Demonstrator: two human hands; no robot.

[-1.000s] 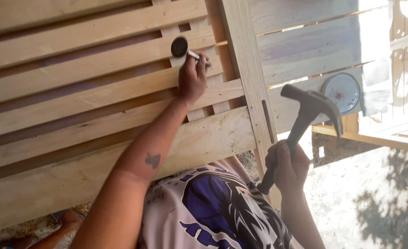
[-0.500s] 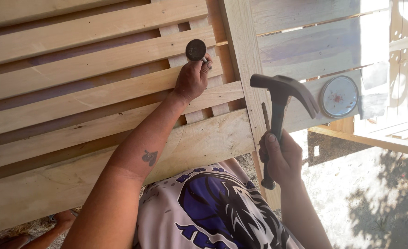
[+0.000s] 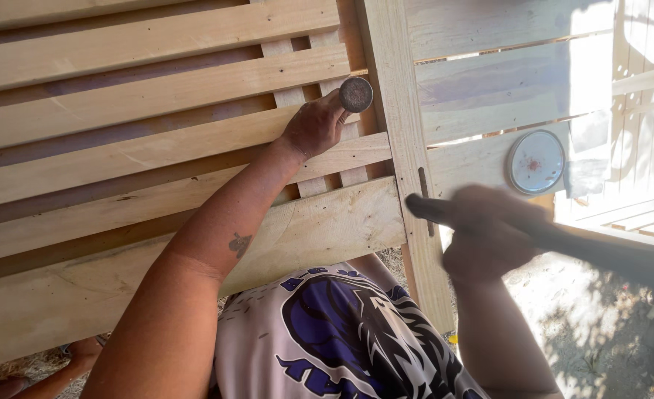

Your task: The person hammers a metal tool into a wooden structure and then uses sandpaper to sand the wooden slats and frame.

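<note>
Honestly, with the left hand point(image 3: 313, 127) pinching a round dark metal piece point(image 3: 355, 94) against the slats beside the upright post point(image 3: 401, 148), the right hand point(image 3: 489, 240), wrapped round what looks like a blurred hammer point(image 3: 563, 240), could clip those fingers.

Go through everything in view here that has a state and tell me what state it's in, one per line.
Left hand: raised, pinching a round metal disc against the slats.
Right hand: gripping the hammer, motion-blurred.
Wooden slat panel: gaps between boards.
Round lid: lying flat on a board.
</note>
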